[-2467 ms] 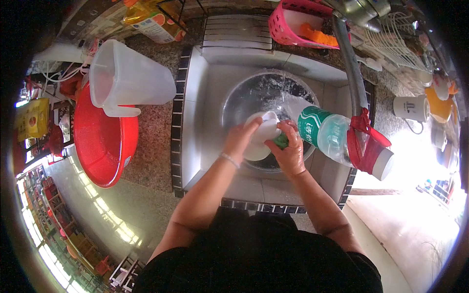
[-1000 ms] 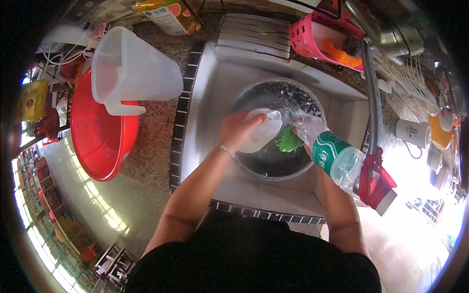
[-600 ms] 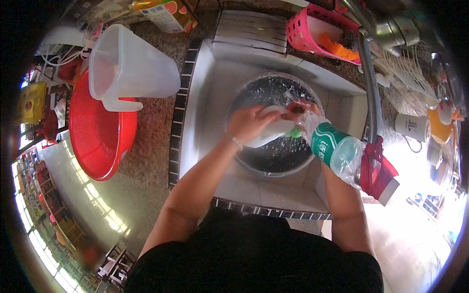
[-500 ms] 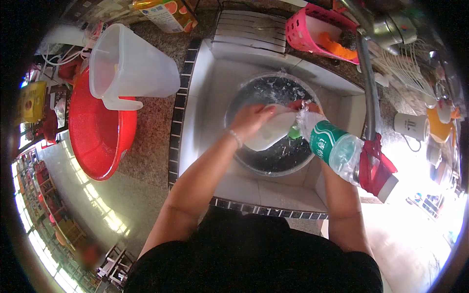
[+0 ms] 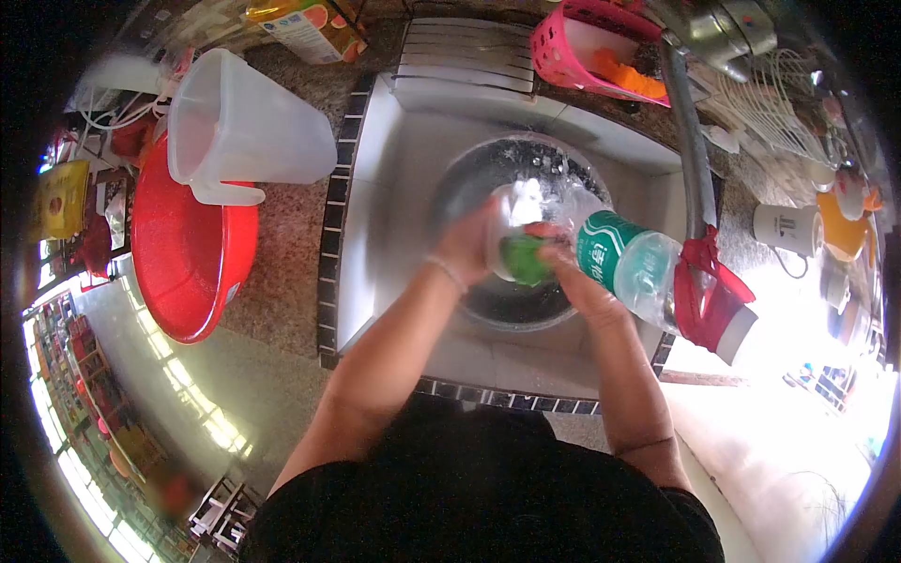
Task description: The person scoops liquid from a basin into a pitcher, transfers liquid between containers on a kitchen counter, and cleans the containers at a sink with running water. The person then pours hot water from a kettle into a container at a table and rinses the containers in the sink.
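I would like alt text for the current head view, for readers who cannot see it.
The left hand holds a white vessel over a basin in a sink; the right hand holds a green scrubber at it, everything motion-blurred. A bottle is beside them.

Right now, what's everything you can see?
Sink: 1, white, middle
Basin: 1, dark, in sink
Vessel: 1, whitish, over basin
Scrubber: 1, green, at vessel
Pipe: 1, grey, sink's right
Clear bottle: 1, green-labelled, by pipe
Pitcher: 1, whitish, left counter
Tub: 1, red, by pitcher
Basket: 1, pink, behind sink
Mug: 1, white, right
Labelled bottle: 1, yellow, top left
Left-edge clutter: too small to count
Left hand: 1, bare, at vessel
Right hand: 1, bare, at scrubber
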### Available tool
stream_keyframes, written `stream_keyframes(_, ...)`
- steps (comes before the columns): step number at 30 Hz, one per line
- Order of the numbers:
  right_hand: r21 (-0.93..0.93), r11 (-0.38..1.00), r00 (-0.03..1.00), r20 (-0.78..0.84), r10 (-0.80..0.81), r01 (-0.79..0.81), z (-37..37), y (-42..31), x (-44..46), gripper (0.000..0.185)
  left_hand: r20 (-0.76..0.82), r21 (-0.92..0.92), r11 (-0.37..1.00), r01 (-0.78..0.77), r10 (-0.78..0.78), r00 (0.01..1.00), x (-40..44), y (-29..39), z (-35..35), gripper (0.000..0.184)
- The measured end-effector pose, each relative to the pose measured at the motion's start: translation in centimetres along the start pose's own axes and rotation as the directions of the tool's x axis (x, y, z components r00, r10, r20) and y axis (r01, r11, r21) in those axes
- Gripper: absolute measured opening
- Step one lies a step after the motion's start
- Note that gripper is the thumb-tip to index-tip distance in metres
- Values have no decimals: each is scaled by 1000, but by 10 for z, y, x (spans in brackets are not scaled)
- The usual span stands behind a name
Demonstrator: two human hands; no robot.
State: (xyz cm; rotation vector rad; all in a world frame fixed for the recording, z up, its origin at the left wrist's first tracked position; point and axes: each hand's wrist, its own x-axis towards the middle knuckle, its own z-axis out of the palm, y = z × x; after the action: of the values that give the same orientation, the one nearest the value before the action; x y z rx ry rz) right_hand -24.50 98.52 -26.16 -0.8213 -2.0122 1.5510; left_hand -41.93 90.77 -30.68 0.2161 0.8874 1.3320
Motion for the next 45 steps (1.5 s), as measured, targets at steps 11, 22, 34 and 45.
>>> stream_keyframes(11,-235,948,911,-397,108,-215,22,120,41,20,-509,400,911,105,125,852,-18,-23,68,50)
stream_keyframes(22,674,736,872,-318,372,-68,-13,155,13,21,-467,238,969,-72,179,866,15,-20,41,47)
stream_keyframes(34,758,620,943,-21,332,-202,-38,68,26,26,-282,354,934,-40,148,948,3,16,56,56)
stream_keyframes(45,150,705,719,82,690,-694,-16,-41,18,57,-523,-67,962,-263,190,831,11,0,81,48)
